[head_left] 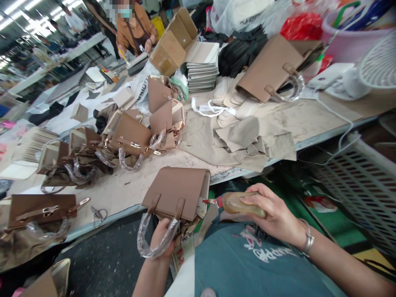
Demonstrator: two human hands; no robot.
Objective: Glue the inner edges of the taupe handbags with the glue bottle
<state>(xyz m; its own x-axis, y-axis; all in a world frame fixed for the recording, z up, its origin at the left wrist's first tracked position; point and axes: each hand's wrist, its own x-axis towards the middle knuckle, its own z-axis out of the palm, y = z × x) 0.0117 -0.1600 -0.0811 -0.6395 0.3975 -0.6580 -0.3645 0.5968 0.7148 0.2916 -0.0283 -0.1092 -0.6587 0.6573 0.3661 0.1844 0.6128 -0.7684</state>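
Observation:
A brown handbag (179,185) lies upside down at the table's front edge, its plastic-wrapped handle hanging toward me. My left hand (163,239) grips the bag from below, behind that handle; part of its fingers is hidden. My right hand (272,214) is wrapped round a tan squeeze bottle (243,204) with a red-stained nozzle. The nozzle tip points left at the bag's open side edge, close to it; whether they touch I cannot tell. Under the bag hangs crumpled brown lining.
Several more brown handbags (130,134) lie across the table (130,185) at left. Small scissors (99,215) rest near its edge. Fabric scraps (241,136), stacked panels (202,66) and a fan (379,62) stand farther back. A plastic crate (359,177) is at right. Another person (136,31) works beyond.

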